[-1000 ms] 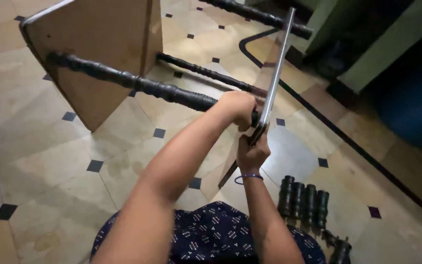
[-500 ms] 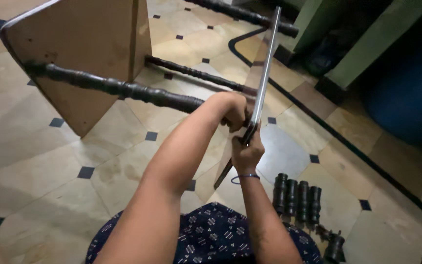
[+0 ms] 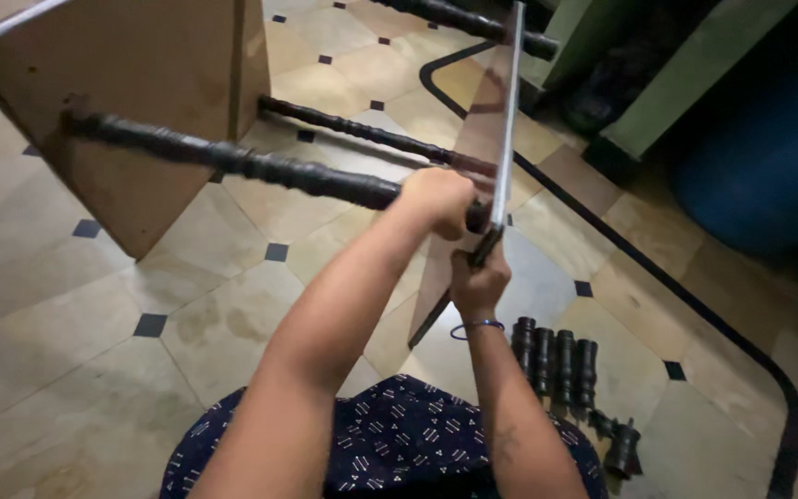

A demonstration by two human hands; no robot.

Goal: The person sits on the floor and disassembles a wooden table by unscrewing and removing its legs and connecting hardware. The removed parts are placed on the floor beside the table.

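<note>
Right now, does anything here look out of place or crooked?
Yes. The wooden shelf unit lies tipped on its side on the tiled floor, its turned posts running level. The left hand grips one post's end and the right hand holds the panel edge. Spare dark posts lie loose nearby.

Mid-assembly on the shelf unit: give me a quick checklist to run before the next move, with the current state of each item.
1. Left hand gripping the end of the near turned post where it meets the thin panel: ok.
2. Right hand holding the panel's lower corner: ok.
3. Post end seated in the panel: cannot tell, the hands cover the joint.
4. Far end of that post meets the brown board: ok.
5. Second post spans board to panel: ok.
6. Spare short posts lie on the tiled floor beside the right forearm, apart from the hands: ok.
</note>
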